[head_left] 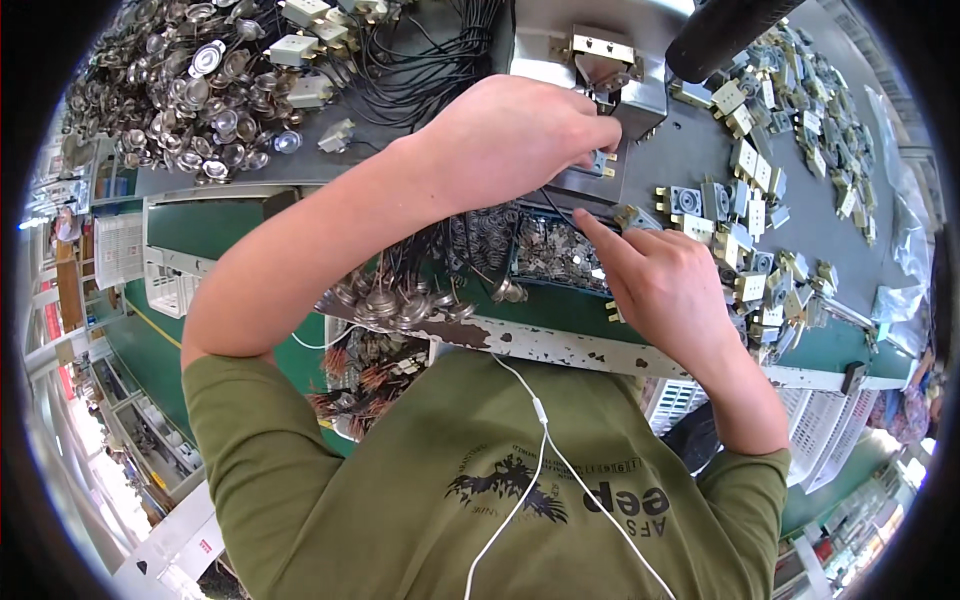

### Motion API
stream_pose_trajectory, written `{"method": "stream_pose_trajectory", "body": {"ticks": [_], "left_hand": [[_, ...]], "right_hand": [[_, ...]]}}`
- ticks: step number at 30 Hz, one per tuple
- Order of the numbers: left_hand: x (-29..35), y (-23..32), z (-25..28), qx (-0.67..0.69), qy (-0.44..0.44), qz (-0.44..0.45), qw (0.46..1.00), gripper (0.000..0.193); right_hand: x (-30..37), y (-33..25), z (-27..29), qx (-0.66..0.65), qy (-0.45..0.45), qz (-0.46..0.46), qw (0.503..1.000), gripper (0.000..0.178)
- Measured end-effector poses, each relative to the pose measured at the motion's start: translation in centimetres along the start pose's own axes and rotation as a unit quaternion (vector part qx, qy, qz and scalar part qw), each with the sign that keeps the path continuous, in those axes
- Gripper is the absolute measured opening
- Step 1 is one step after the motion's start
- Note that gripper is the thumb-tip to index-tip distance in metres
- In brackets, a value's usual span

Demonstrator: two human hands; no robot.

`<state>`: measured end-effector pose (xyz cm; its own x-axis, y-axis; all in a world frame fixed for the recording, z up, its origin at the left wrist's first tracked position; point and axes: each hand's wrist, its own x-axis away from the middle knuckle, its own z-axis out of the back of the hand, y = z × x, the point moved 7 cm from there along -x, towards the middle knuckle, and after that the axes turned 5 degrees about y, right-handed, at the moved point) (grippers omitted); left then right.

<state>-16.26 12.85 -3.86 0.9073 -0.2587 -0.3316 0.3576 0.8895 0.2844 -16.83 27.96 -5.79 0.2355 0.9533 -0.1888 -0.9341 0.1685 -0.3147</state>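
At the foot of a metal fixture (pixel 606 50), my left hand (pixel 525 135) is closed, its fingertips on a small grey-and-white block with brass terminals (pixel 603 164); much of the block is hidden under the hand. A thin black wire (pixel 556 205) slants down from near the block to the index fingertip of my right hand (pixel 665 280). That index finger reaches forward while the other fingers curl under. Below the wire, a blue tray (pixel 514 262) holds many small metal pieces (pixel 560 250).
Round metal discs with wires (pixel 200 95) are heaped at the far left, beside black cables (pixel 420 70). Many similar blocks (pixel 750 200) spread over the right. A thick black tube (pixel 725 40) hangs at the top. The bench's chipped front edge (pixel 560 348) runs before me.
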Motion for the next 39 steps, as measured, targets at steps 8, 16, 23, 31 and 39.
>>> {"method": "stream_pose_trajectory", "body": {"ticks": [8, 16, 23, 31, 39], "left_hand": [[0.2, 0.1, -1.1, -0.06, -0.043, -0.007, 0.997, 0.008], [-0.2, 0.6, 0.0, -0.034, 0.0, -0.005, 0.999, 0.011], [3.1, 1.3, 3.3, 0.118, -0.002, -0.037, 0.992, 0.015], [5.2, -0.6, 3.8, 0.022, 0.018, 0.055, 0.998, 0.015], [3.2, 2.0, 3.1, 0.032, 0.042, -0.039, 0.998, 0.017]], "right_hand": [[0.4, -0.3, -0.4, -0.011, -0.01, 0.0, 1.0, 0.054], [0.6, -1.0, 1.0, 0.084, -0.001, 0.025, 0.996, 0.055], [-0.4, 1.5, 4.7, 0.018, 0.052, 0.016, 0.998, 0.03], [0.2, 4.0, 2.6, -0.185, 0.197, -0.003, 0.963, 0.04], [0.8, 3.8, 2.6, -0.221, 0.137, -0.1, 0.96, 0.038]]}}
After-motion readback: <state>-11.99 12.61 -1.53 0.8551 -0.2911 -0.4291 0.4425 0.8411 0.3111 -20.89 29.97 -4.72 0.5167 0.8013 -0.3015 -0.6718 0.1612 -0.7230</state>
